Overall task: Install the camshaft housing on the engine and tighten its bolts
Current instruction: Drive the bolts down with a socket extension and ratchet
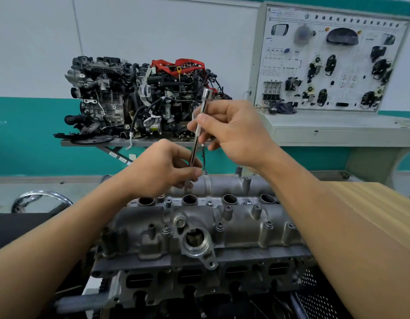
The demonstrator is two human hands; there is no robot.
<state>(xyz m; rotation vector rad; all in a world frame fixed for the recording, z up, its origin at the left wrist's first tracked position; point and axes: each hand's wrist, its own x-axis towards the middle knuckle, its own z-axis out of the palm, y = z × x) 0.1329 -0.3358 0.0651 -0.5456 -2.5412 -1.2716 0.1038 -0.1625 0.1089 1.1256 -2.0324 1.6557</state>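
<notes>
Left hand point(162, 168) pinches chrome tool point(205, 101) low, right hand point(234, 132) grips handle; shaft slants 1-to-7 o'clock toward camshaft housing point(245, 226), left hand nearer.

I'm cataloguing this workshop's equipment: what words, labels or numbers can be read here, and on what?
Nothing is legible enough to quote.
Training board: row of Chinese characters along its top edge, too blurred; diagram print too small.
White stickers on the far stand's leg: too small.
Camshaft housing: no markings visible.
</notes>
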